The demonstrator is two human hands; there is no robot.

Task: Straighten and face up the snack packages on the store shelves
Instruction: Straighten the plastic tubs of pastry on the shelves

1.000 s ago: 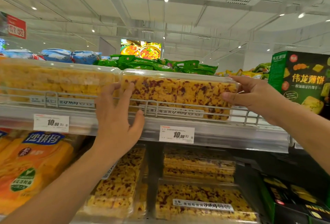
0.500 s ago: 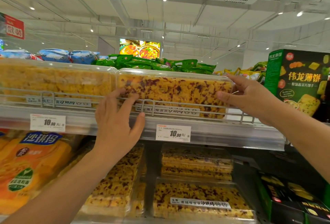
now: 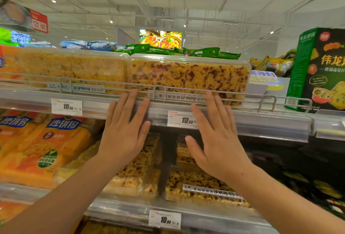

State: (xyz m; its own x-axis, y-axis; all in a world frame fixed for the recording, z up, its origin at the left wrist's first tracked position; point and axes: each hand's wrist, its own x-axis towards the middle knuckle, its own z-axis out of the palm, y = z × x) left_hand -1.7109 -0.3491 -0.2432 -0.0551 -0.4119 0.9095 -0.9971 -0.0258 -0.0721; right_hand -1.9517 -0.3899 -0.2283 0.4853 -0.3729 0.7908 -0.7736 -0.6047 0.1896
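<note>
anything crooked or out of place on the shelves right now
On the lower shelf, the clear cranberry snack tray on the left leans at a slant, while the labelled tray beside it lies flat. On the upper shelf the cranberry tray sits square behind the wire rail.

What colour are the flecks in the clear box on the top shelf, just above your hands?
Dark red flecks in yellow, seen in the head view.
</note>
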